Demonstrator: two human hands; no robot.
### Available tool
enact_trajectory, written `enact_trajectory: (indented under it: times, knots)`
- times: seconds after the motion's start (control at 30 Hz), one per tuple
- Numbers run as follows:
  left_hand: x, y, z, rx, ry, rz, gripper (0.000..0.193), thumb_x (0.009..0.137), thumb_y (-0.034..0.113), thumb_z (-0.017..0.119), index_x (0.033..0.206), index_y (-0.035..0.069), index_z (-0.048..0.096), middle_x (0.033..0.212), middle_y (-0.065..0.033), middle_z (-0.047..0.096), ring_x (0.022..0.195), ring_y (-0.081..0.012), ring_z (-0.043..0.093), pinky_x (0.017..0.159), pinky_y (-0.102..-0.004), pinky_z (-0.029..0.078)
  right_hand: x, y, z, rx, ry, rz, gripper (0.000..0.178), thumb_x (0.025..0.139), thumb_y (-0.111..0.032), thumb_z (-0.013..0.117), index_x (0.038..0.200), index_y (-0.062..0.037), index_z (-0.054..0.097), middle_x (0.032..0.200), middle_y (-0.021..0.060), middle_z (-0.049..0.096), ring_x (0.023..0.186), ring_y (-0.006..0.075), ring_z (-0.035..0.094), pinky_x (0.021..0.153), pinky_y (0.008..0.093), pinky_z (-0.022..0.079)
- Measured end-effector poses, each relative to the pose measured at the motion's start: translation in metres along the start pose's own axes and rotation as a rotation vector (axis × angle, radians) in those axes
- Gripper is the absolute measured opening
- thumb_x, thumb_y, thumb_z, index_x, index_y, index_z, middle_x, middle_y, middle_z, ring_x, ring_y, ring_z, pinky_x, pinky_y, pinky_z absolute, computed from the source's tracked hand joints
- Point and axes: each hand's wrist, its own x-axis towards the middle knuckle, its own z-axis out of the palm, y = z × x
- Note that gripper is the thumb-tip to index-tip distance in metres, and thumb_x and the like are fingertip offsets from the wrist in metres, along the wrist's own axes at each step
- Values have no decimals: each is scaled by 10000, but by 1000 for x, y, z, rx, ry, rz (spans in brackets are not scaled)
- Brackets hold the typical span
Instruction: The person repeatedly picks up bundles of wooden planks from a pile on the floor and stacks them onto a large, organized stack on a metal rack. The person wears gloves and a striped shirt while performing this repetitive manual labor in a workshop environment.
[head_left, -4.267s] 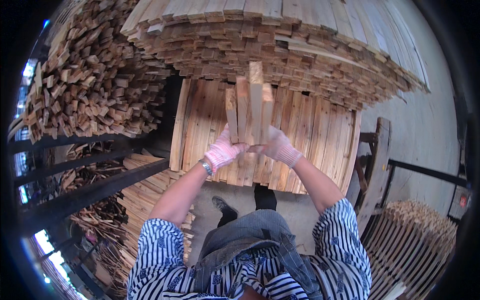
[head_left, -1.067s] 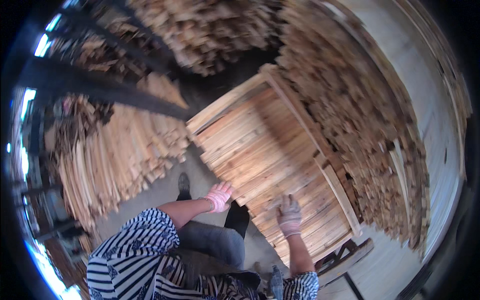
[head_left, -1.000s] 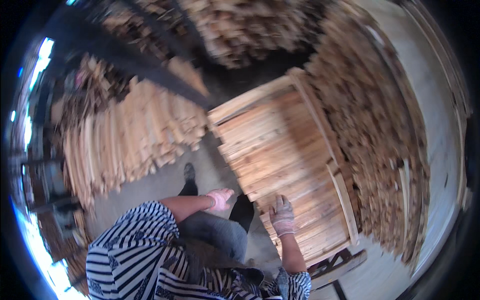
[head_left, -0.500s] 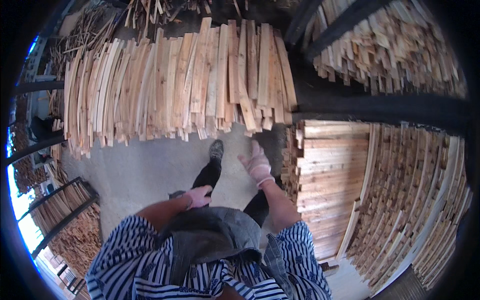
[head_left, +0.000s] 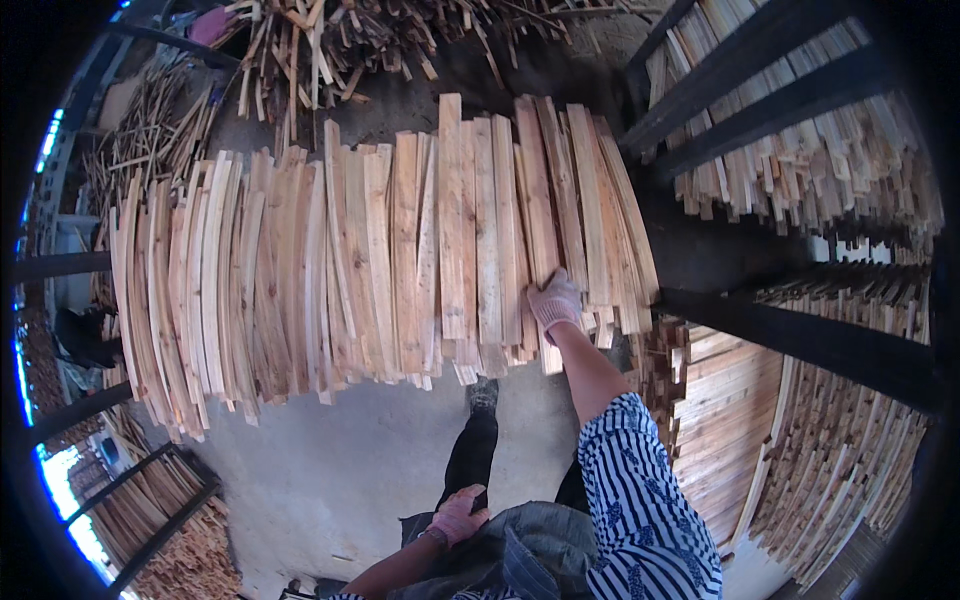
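A wide stack of pale wooden boards lies ahead of me, the boards side by side with uneven near ends. My right hand, in a pale knitted glove, reaches onto the right part of the stack. Its fingers are closed around a wooden board close to that board's near end; the fingertips are partly hidden. Down by my thigh rests my left hand, also gloved. Its fingers lie loosely over the dark trouser leg, with nothing visible in them.
Black metal bars run along the right side, beside more stacked lumber. Loose scrap sticks are heaped beyond the stack. A black rack with wood stands at the lower left. Concrete floor lies between me and the boards.
My right hand has moved from above the floor onto the stack and closed on a board. The view has shifted, with the stack now lower in it. My left hand stays by my leg.
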Motion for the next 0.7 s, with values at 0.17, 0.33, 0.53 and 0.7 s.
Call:
enact_trajectory:
  times: [0.17,0.33,0.53,0.7]
  knots:
    - [7,3,-29,-206,-74,-17,611,877,319,624,1379,27,435,1392,-175,487,1316,-308,439,1103,-369,333,7,4,13,122,-70,5,527,800,-459,658,1154,-89,533,1111,193,631,1144,372,578,904,450,492]
    - [28,-9,-41,-536,79,114,601,900,294,635,1380,3,420,1372,-162,512,1300,-286,463,1080,-352,359,-34,28,-2,1118,-533,103,427,869,-363,619,1151,-49,548,976,147,656,1004,279,602,822,371,506]
    - [57,113,-162,-732,140,397,487,955,349,573,1322,45,476,1244,-121,577,1167,-240,553,1011,-376,451,-211,38,-57,1074,-799,-284,487,876,-290,667,1230,-24,464,1021,84,576,933,162,572,827,306,494]
    - [35,156,-180,-1483,-115,286,521,829,218,742,1240,5,503,1154,-195,615,1065,-341,618,943,-478,522,-290,43,-50,919,-825,-222,651,816,-372,742,1280,2,481,1106,146,612,1031,216,590,894,332,474]
